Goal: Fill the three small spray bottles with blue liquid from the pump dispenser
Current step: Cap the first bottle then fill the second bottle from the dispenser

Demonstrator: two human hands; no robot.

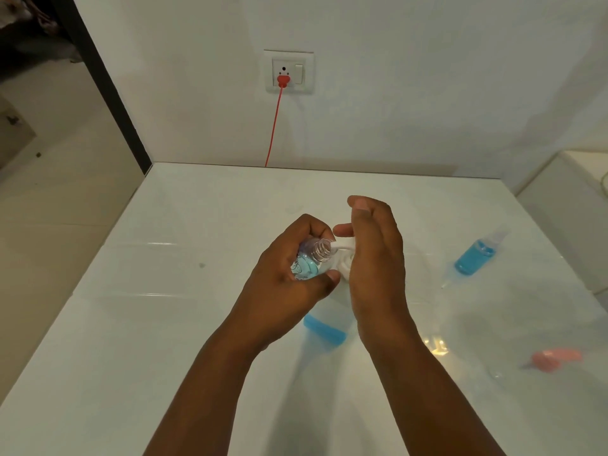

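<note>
My left hand [289, 278] grips a small clear spray bottle [309, 261] with its cap off and some blue liquid inside, tilted so its threaded neck meets the white nozzle of the pump dispenser [343, 255]. My right hand [375, 258] presses flat on the pump head, fingers straight. The dispenser's clear body with a band of blue liquid at the bottom [324, 329] shows between my forearms. A second small spray bottle [475, 258], filled blue and capped, lies on the white table at the right.
The white table [164, 324] runs back to a wall with a socket and red plug [283, 80] and cord. A pink spray cap [556, 357] lies at the right near a faint clear object. A white ledge [579, 199] stands beyond the table's right edge.
</note>
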